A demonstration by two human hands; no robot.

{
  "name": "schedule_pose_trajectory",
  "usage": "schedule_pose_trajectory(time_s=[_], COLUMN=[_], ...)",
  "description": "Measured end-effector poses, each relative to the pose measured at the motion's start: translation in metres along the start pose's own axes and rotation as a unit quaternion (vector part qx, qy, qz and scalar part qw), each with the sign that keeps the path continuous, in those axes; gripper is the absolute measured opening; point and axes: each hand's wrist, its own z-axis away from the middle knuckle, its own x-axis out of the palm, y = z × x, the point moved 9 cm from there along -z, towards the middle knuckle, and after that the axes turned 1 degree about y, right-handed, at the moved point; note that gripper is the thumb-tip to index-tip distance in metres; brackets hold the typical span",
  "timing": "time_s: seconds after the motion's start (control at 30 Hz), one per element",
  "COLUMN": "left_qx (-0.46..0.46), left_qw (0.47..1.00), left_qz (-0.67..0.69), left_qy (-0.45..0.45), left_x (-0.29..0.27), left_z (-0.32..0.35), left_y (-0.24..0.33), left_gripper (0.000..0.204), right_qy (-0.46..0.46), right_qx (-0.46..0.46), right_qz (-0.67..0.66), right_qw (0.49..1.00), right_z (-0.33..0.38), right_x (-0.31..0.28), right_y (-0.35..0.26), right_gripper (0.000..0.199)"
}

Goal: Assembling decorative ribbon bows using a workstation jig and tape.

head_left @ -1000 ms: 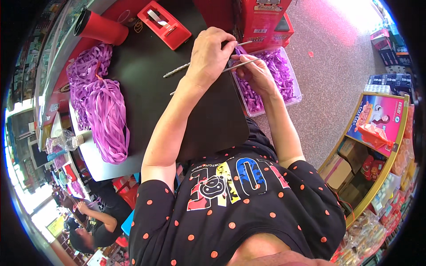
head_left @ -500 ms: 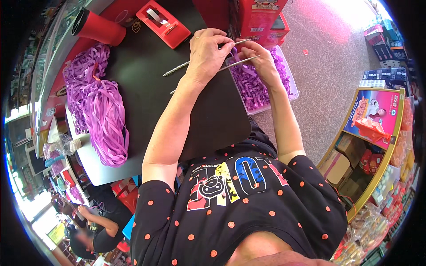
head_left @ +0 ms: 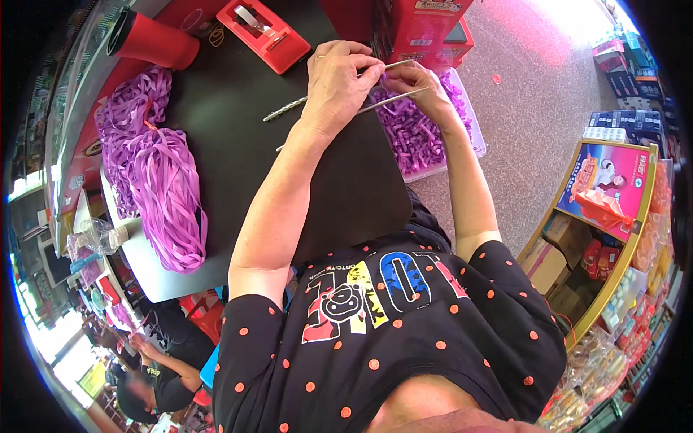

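Left hand pinched two metal rods; right hand gripped, apparently, purple ribbon from the clear tray of purple pieces at one o'clock.

a single head-worn fisheye view looks steeply down from close above the person's chest, facing the far black table, edges bending toward the rim.

Bright daylight, fisheye-bent edges, overexposed corners.
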Motion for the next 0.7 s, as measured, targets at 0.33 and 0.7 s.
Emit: schedule_pose_trajectory(time_s=[0.33,0.7], left_qx=[0.009,0.022], left_qw=[1.000,1.000], left_qz=[-0.001,-0.014], left_qy=[-0.006,0.009], left_x=[0.001,0.000], left_z=[0.001,0.001], left_y=[0.000,-0.001], left_gripper=[0.020,0.019], right_qy=[-0.001,-0.001], right_qx=[0.019,0.159], right_qz=[0.059,0.085], right_qw=[0.998,0.984], right_z=[0.023,0.071], right_x=[0.011,0.053], right_y=[0.067,0.192], right_gripper=[0.024,0.028])
